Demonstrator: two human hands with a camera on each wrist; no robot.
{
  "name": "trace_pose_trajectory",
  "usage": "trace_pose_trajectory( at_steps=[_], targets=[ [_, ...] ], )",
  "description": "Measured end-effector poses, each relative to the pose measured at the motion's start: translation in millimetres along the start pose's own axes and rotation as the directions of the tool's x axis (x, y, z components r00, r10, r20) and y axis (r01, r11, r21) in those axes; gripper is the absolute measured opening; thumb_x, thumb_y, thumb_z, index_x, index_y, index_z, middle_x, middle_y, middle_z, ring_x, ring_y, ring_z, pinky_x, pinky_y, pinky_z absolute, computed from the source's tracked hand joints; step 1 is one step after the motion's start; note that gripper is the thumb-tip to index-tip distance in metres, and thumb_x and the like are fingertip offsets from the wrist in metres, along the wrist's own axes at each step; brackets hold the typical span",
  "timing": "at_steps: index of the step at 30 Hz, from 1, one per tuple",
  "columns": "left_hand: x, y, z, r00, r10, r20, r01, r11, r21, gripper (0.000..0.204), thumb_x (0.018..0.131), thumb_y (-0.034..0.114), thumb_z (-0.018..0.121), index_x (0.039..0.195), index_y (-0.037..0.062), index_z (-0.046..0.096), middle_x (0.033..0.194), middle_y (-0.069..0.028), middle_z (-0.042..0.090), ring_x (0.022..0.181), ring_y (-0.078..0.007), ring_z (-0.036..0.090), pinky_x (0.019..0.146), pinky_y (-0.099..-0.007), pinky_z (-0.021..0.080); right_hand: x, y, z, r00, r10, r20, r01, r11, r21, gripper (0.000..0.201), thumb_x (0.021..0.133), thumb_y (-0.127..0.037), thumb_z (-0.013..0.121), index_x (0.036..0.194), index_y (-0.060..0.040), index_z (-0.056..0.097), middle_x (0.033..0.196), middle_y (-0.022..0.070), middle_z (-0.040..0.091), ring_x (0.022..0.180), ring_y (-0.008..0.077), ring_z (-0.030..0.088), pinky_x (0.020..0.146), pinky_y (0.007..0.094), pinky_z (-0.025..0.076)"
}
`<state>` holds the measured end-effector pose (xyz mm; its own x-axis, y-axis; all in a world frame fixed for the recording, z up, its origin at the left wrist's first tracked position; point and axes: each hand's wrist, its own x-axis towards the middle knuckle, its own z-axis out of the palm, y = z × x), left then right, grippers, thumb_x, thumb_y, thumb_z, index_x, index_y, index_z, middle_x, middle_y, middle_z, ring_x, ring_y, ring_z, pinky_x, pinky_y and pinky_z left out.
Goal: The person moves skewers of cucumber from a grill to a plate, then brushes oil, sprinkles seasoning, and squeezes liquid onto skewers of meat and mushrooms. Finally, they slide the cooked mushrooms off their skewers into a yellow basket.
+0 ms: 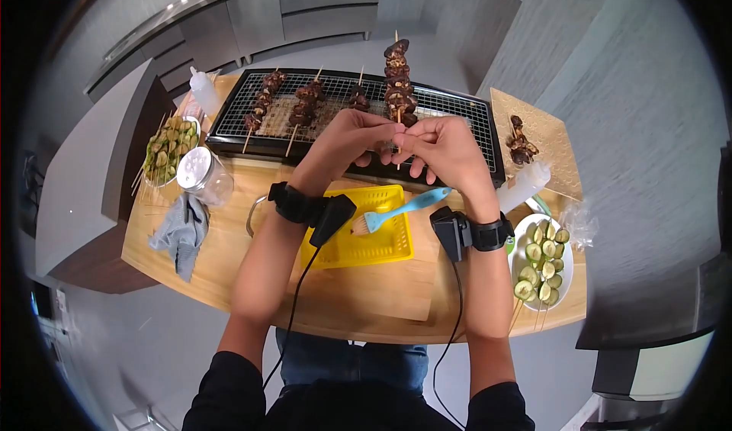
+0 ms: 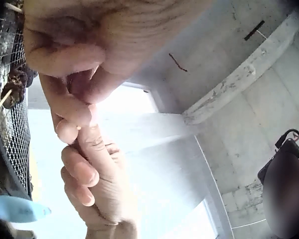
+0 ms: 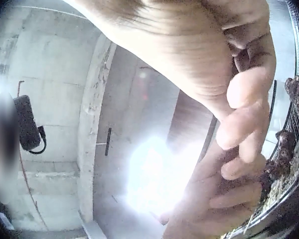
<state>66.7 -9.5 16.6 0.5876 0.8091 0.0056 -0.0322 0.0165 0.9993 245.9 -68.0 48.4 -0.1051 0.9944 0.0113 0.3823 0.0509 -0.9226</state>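
L hand (image 1: 349,136) & R hand (image 1: 448,152) meet at the bare lower stick (image 1: 398,161) of a meat skewer (image 1: 399,84), w/ the fingers (image 2: 82,169) of both pinching it, thumb tips nearly together. The skewer's above the R part of the grill (image 1: 495,145), meat end pointing away from the person; can't tell if any meat touches the mesh (image 1: 461,104). Step looks like handling/turning this one, so best to roll the stick slowly btwn both thumbs, equal pressure, since the load's all at the far end & prob. wants to dip or spin back. Don't squeeze sideways; thin wood could snap. Keep knuckles up off the front edge b/c it may be hot, & lower the meat flat, w/ a gap to the other meat skewers (image 1: 264,101) on the L. Stick end should overhang the front edge for an easy regrip. Pastry brush (image 1: 404,207) lies across the yellow basket (image 1: 406,240) on the table (image 1: 229,240), just below the hands, so watch elbows & wrists there.
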Motion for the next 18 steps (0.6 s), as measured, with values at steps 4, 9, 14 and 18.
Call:
trace_pose_trajectory(
  at_steps=[4, 9, 14, 18],
  targets=[
    [-4.7, 8.3, -4.0, 0.999, -0.034, -0.03, 0.039, 0.981, 0.188, 0.023, 0.091, 0.022, 0.061, 0.095, 0.0007, 0.07, 0.071, -0.0014, 0.065, 0.054, -0.0041, 0.055, 0.043, -0.0156, 0.031, -2.8, 4.1, -6.2, 0.995, -0.083, -0.062, 0.072, 0.985, -0.156, 0.025, 0.086, -0.023, 0.07, 0.086, 0.0018, 0.071, 0.068, 0.0074, 0.068, 0.061, 0.0127, 0.065, 0.053, 0.0258, 0.049],
    [-5.0, 8.8, -24.2, 1.0, 0.018, 0.016, -0.021, 0.982, 0.185, 0.023, 0.093, 0.022, 0.058, 0.093, 0.0007, 0.069, 0.074, -0.006, 0.069, 0.05, -0.0057, 0.056, 0.04, -0.0169, 0.03, -12.9, 21.0, -32.8, 0.983, -0.181, -0.022, 0.141, 0.833, -0.536, 0.036, 0.079, -0.034, 0.075, 0.087, 0.0009, 0.07, 0.069, 0.0142, 0.065, 0.067, 0.0275, 0.065, 0.064, 0.0358, 0.049],
    [-5.1, 7.7, -31.2, 0.999, 0.034, -0.025, -0.026, 0.961, 0.274, 0.023, 0.093, 0.019, 0.058, 0.09, -0.0008, 0.071, 0.072, -0.0051, 0.069, 0.05, -0.0067, 0.059, 0.04, -0.0186, 0.037, -15.5, 20.0, -32.2, 0.965, 0.033, 0.261, 0.113, 0.842, -0.528, 0.035, 0.075, -0.031, 0.079, 0.085, 0.0012, 0.07, 0.072, 0.0153, 0.067, 0.072, 0.0271, 0.066, 0.065, 0.0357, 0.049],
    [-0.7, 1.3, -34.6, 1.0, 0.019, -0.019, -0.012, 0.955, 0.296, 0.025, 0.096, 0.021, 0.058, 0.096, -0.0015, 0.068, 0.072, -0.0023, 0.066, 0.049, -0.0045, 0.055, 0.039, -0.0177, 0.034, -11.9, 8.8, -25.6, 0.971, 0.115, 0.21, -0.01, 0.895, -0.446, 0.03, 0.073, -0.024, 0.08, 0.086, 0.0017, 0.07, 0.073, 0.0139, 0.067, 0.071, 0.0228, 0.067, 0.062, 0.0336, 0.05]
  ],
)
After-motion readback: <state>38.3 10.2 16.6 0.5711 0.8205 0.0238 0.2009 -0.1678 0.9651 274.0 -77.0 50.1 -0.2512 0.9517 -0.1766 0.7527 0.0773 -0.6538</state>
